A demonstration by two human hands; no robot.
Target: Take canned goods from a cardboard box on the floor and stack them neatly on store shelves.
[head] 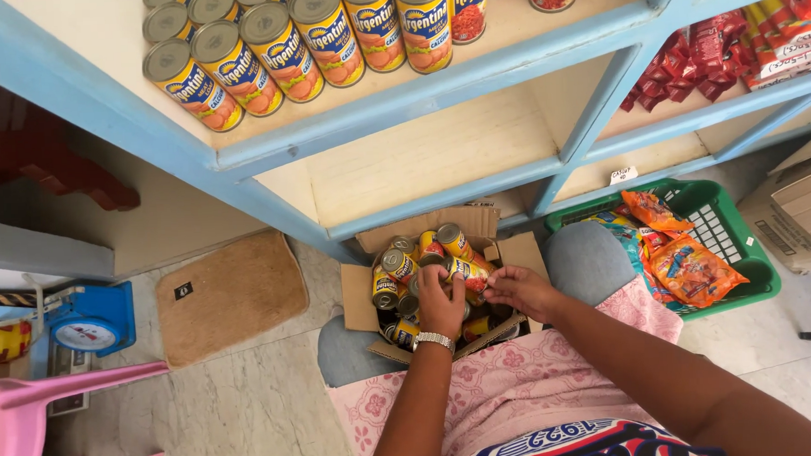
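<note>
**Cans part shelved, box still full**

From my remote seat: a row of shelved cans (234, 67) stands upper left, yet the shelf (421, 159) beneath is bare. In the box (358, 298), left hand (441, 304) rests on loose cans; right hand (518, 290) pinches one can (469, 273).

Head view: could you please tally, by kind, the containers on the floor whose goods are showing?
Cardboard box of cans: 1
Green basket of snack packets: 1
Total: 2
</note>
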